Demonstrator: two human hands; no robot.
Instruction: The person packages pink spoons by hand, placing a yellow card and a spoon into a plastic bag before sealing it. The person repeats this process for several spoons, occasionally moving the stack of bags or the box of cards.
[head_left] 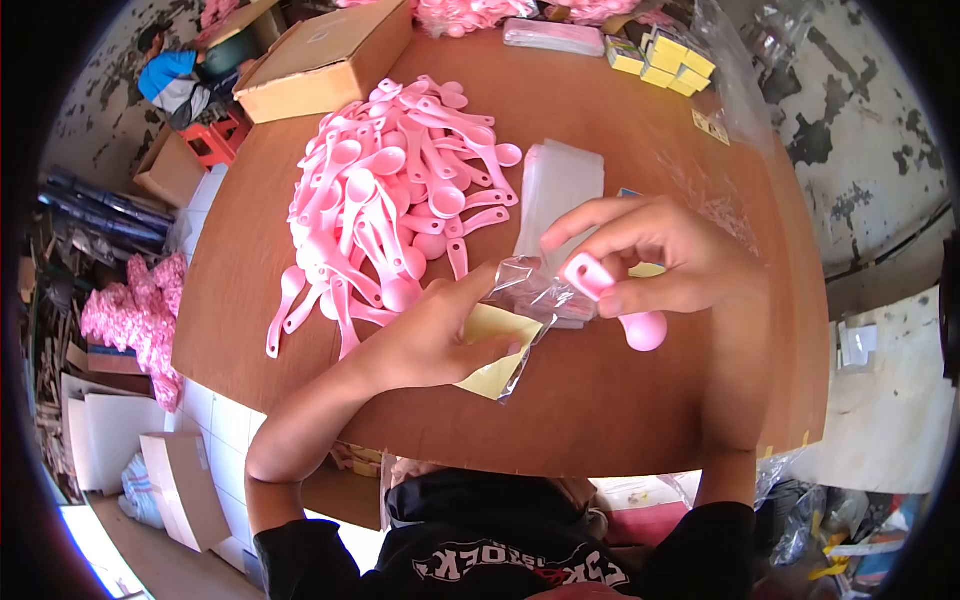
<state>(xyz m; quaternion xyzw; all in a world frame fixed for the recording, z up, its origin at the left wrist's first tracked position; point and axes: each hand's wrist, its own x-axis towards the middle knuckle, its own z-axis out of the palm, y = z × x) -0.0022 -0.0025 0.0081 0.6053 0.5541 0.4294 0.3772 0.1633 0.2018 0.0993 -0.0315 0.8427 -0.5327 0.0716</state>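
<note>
Between the thumb and fingers of my left hand is a clear plastic bag with a pale yellow card in it. The bag's upper part, toward my right hand, is crinkled. My right hand pinches a pink spoon near the hole in its handle, the round bowl hanging below the fingers. The spoon is outside the bag, just to its right. Beyond my hands lies a stack of clear bags. To the left is a large heap of pink spoons, its near edge close to my left wrist.
A cardboard box stands at the table's far left. Bundles of yellow cards and a packet of clear bags lie at the back. Pink bundles are beside the table at left. Another person sits far left.
</note>
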